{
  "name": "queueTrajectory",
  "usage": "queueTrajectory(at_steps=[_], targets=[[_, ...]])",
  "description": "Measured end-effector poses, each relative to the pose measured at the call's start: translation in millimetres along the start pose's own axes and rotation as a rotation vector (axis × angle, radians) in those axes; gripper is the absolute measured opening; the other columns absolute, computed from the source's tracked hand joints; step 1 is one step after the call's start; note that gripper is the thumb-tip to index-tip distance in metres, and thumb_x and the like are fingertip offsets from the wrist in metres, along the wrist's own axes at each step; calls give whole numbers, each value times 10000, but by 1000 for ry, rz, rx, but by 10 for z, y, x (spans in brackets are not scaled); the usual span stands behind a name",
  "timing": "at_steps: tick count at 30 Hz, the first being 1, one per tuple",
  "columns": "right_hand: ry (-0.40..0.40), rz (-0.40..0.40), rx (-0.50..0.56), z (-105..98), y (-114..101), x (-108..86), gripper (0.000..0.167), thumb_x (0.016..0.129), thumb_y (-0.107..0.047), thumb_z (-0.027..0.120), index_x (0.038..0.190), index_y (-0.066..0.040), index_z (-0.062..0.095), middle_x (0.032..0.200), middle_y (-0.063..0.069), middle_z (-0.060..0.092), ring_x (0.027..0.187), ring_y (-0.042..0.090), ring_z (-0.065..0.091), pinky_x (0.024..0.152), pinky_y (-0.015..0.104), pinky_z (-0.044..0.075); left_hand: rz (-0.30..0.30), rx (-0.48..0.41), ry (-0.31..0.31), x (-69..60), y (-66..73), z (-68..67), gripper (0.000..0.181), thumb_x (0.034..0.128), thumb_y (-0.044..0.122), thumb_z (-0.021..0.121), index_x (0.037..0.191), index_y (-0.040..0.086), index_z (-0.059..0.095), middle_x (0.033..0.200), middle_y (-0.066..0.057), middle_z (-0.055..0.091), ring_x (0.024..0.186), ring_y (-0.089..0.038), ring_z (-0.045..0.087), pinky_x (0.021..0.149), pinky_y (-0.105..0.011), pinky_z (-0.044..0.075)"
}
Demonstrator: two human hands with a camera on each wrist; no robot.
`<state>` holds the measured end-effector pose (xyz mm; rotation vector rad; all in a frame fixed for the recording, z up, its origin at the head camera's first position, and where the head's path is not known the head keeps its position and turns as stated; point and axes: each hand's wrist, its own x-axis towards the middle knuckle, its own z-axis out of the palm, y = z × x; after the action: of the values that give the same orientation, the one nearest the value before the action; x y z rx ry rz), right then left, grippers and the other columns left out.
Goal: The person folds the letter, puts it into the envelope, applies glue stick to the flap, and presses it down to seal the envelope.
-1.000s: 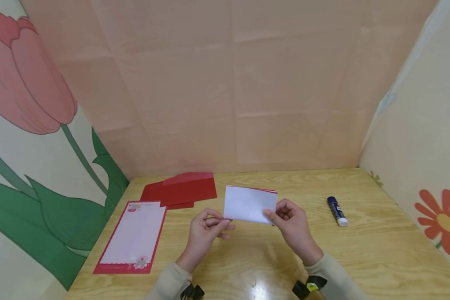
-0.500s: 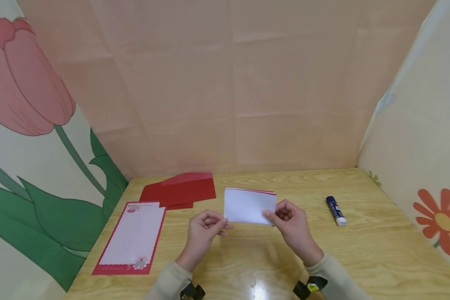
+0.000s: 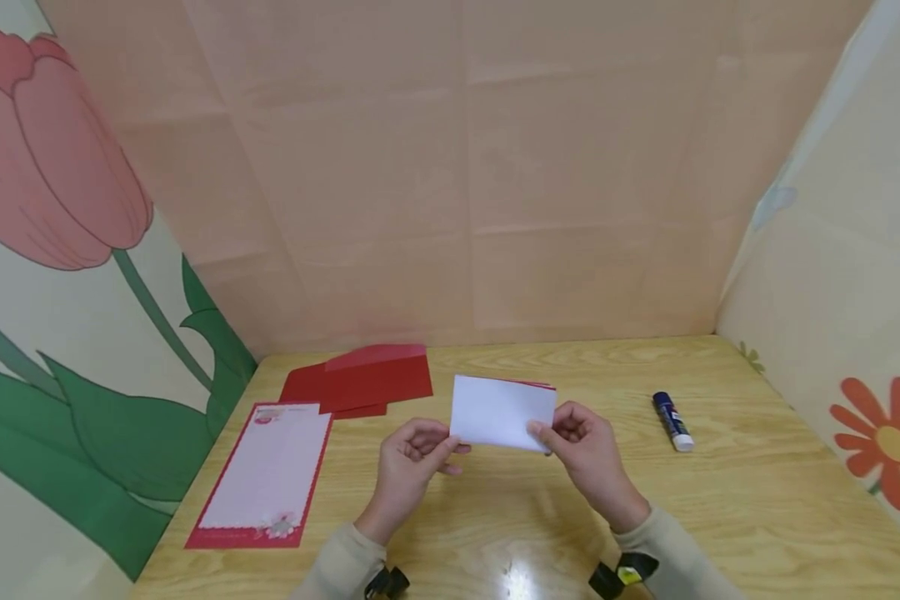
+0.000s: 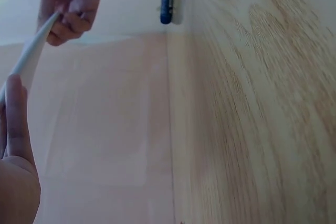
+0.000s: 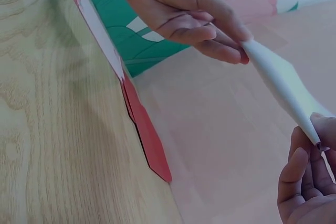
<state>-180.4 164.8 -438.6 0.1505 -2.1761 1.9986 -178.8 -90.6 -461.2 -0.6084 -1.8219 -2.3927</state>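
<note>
A folded sheet of paper (image 3: 501,410), white on the outside with a thin red line along its top edge, is held above the table between both hands. My left hand (image 3: 411,467) pinches its lower left corner between thumb and fingers. At the right end, my right hand (image 3: 594,467) grips the sheet, thumb on the near face and fingers curled behind. In the right wrist view the folded paper (image 5: 281,80) appears nearly edge-on, with layers pressed together. The fingers behind the sheet are partly hidden.
On the left of the wooden table (image 3: 495,517) lies a red-bordered letter sheet (image 3: 266,471) with a flower print. Red envelopes (image 3: 375,379) overlap behind it. A blue glue stick (image 3: 672,422) with a white end lies at the right. Fabric and flower-patterned panels surround the table.
The left fingers have shifted slightly at the lower left corner, and the folded paper has moved a little. The right hand keeps its grip. Everything on the table stays put.
</note>
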Motion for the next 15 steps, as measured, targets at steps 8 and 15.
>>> queueTrajectory(at_steps=[8,15], targets=[[-13,5,14,46,-5,-18,252,894,-107,757,884,55,564,811,44,676,690,126,610,614,251,541,14,3,96,0,-12,21,241,888,52,748,969,-135,619,897,-144,752,772,-216,749,644,-425,605],[-6,19,26,74,13,-11,236,905,-107,746,893,49,569,841,41,682,706,132,614,613,248,534,1,9,126,2,19,45,241,871,32,760,948,-141,610,858,-251,719,682,-211,737,653,-417,606]])
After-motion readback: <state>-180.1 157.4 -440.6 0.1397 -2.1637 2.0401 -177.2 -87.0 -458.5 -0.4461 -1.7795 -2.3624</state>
